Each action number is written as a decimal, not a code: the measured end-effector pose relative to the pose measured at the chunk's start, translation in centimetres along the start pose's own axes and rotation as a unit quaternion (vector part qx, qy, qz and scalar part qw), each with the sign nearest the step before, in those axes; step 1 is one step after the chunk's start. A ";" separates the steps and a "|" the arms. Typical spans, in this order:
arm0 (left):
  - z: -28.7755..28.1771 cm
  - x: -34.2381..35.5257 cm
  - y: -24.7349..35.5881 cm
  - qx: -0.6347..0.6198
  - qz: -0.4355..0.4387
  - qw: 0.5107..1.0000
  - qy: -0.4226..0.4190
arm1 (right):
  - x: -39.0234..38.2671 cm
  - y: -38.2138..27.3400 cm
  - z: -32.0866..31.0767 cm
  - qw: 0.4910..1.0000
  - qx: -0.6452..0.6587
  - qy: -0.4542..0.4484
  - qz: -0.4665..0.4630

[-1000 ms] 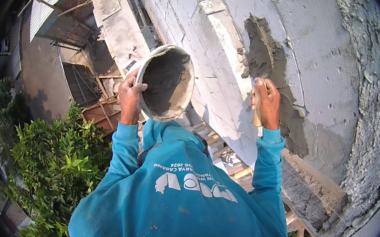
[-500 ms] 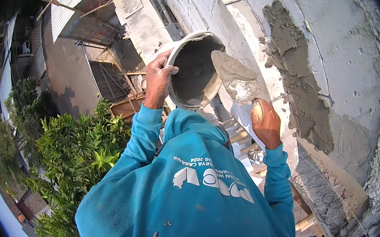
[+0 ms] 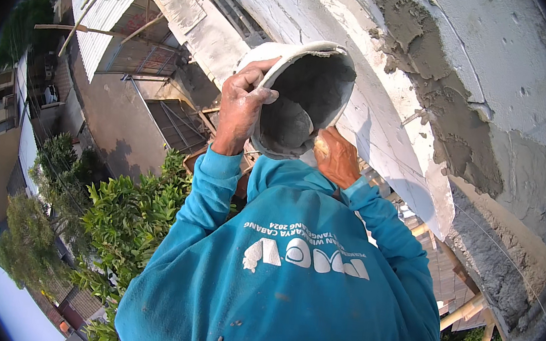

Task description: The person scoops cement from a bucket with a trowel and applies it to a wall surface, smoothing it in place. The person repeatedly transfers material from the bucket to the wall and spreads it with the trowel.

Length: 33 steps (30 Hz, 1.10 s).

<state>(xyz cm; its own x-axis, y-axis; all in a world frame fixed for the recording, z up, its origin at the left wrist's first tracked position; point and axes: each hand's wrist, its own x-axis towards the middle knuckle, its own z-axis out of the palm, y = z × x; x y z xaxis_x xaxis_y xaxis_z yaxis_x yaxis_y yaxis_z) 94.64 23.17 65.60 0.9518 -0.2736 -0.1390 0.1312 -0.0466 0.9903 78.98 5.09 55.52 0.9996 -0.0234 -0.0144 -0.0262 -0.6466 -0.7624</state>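
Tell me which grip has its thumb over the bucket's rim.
The left grip: its thumb bends over the rim of the bucket, whereas the right grip holds the trowel dipped inside.

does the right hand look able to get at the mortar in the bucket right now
Likely yes: the right hand is at the open mouth of the bucket, the trowel blade is inside with the mortar, and the left hand holds the opposite side, out of the way.
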 end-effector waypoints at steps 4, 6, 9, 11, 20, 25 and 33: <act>-1.2 -0.1 -0.9 -0.060 -0.019 0.998 0.030 | -0.7 0.4 1.6 0.994 0.102 -0.010 0.049; -1.6 -0.1 -1.6 -0.019 0.008 0.999 0.048 | -1.3 0.8 1.3 0.992 0.108 -0.016 0.068; -1.7 0.3 -2.7 -0.125 -0.011 0.989 0.082 | -2.3 1.3 0.5 0.986 0.147 0.022 0.074; -1.8 0.7 -3.5 -0.151 -0.023 0.982 0.112 | -3.0 1.9 -0.4 0.986 0.116 0.022 0.121; -2.3 0.4 -6.3 -0.187 -0.029 0.969 0.158 | 3.4 3.8 -8.1 0.903 0.307 0.069 0.293; -3.5 -0.2 -6.3 -0.185 -0.071 0.964 0.180 | 9.9 5.2 -12.8 0.883 0.345 0.035 0.318; -6.1 -1.0 -9.0 -0.146 -0.065 0.968 0.195 | 7.5 2.4 -15.4 0.914 0.343 0.089 0.198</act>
<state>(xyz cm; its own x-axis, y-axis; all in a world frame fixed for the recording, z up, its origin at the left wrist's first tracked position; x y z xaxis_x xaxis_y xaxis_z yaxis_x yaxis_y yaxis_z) 94.17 29.69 56.84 0.9469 0.1034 -0.3045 0.2745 0.2337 0.9328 86.27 -8.41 63.58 0.8938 -0.3162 -0.3181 -0.3131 0.0679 -0.9473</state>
